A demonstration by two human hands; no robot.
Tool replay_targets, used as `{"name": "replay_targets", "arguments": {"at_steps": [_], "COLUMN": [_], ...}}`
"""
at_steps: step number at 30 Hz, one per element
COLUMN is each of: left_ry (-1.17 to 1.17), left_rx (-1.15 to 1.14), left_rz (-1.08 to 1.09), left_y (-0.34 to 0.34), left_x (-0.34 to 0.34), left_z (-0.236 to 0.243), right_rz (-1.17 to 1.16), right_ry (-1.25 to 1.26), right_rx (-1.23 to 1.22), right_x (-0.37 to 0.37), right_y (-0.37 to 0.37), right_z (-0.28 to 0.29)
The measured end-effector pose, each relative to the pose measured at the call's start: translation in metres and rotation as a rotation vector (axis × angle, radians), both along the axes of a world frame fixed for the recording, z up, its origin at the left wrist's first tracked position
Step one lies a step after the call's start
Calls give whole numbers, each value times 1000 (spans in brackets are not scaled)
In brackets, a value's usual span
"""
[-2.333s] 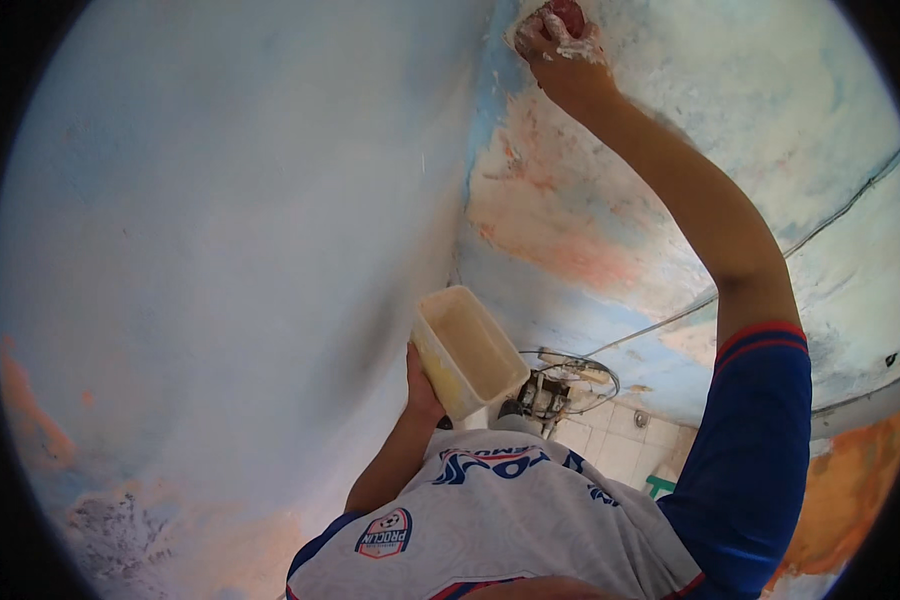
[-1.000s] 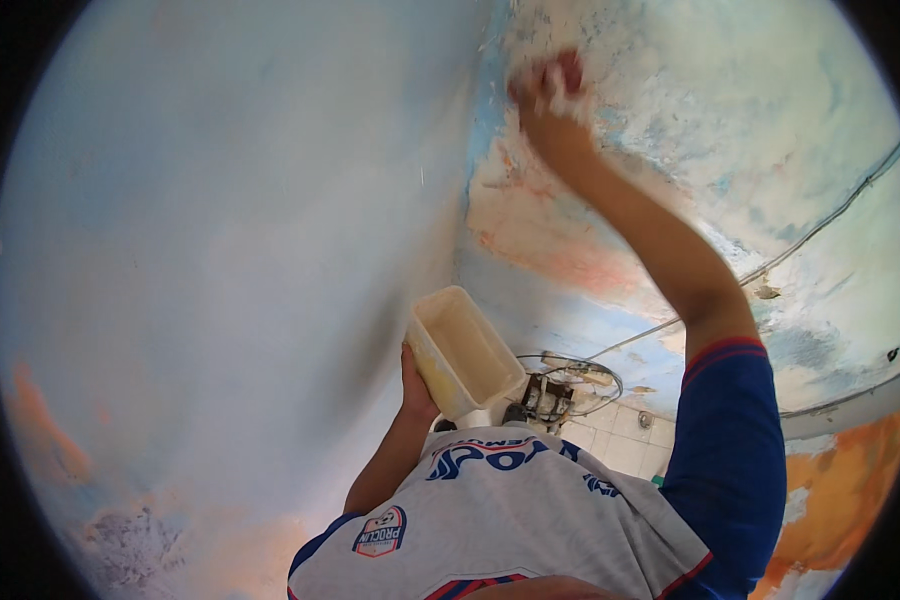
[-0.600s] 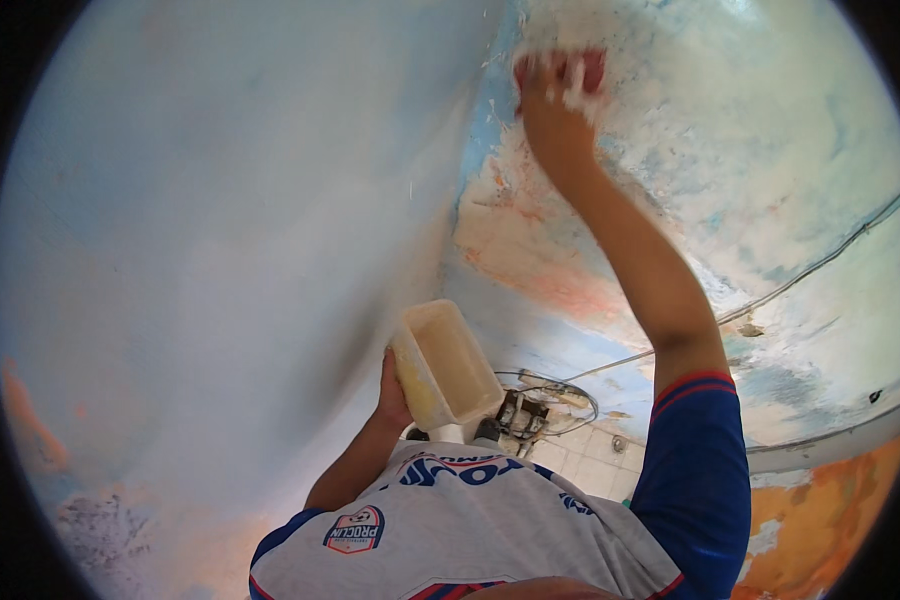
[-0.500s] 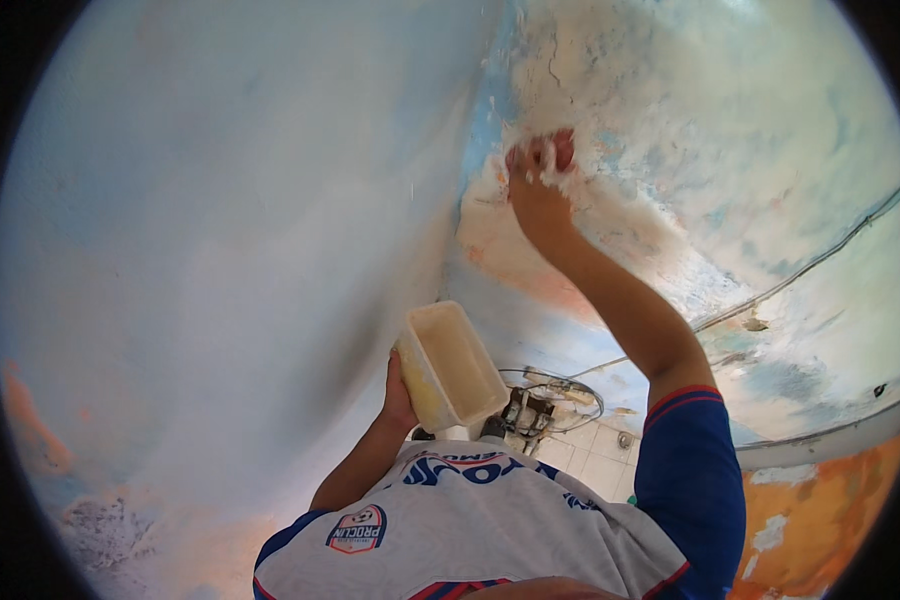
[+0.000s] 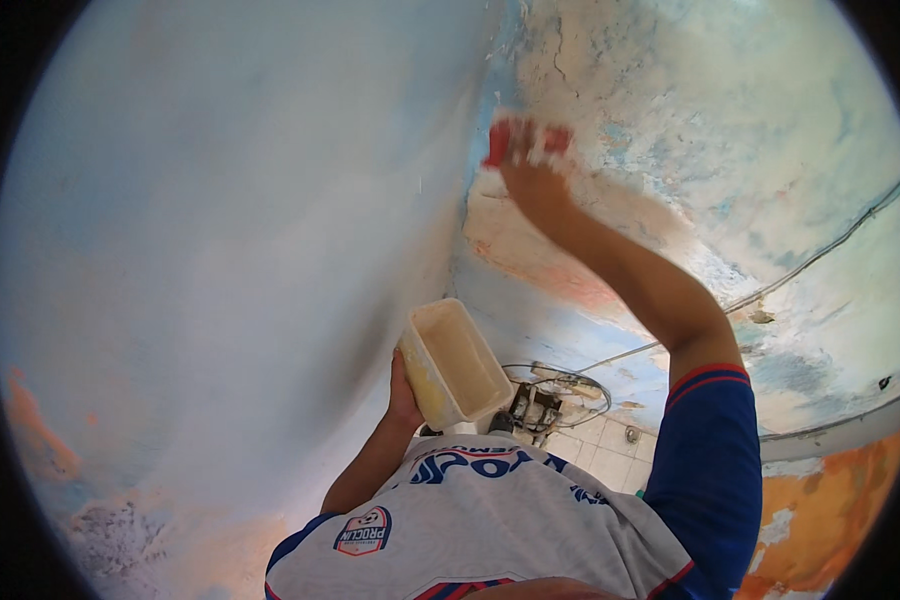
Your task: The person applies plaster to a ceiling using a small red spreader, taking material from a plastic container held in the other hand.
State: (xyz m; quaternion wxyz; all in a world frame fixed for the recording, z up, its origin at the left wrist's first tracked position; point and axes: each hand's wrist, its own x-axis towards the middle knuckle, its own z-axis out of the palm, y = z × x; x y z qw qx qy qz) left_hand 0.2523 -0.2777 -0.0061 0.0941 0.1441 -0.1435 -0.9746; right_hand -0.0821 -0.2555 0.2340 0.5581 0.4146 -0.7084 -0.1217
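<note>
Blurred red tool point(image 5: 557, 139) — clasped in the curled right hand point(image 5: 530, 163), near the patchy pale wall point(image 5: 710, 170)! Part-open left hand point(image 5: 402, 398) grips a cream rectangular plastic tub point(image 5: 431, 383).

The right hand point(image 5: 536, 168) holds a blurry red thing point(image 5: 558, 140) by the patchy right wall point(image 5: 710, 130). The left hand point(image 5: 402, 400) holds a pale tub point(image 5: 433, 378) near the gray shirt point(image 5: 500, 520). A dark wire point(image 5: 854, 232) crosses the patchy right wall. A light blue wall point(image 5: 230, 220) is on the left.
</note>
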Motion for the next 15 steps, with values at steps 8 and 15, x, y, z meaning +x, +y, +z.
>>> {"name": "replay_targets", "arguments": {"at_steps": [8,15], "left_ry": [57,18], "left_rx": [4,-12], "left_rz": [-7,-40], "left_y": [-4,-1], "left_x": [5,-8], "left_z": [0,-1], "right_rz": [75,-326], "right_ry": [-20,212], "right_rx": [-261,144], "right_x": [46,-11], "right_y": [5,6], "right_z": [114,31]}}
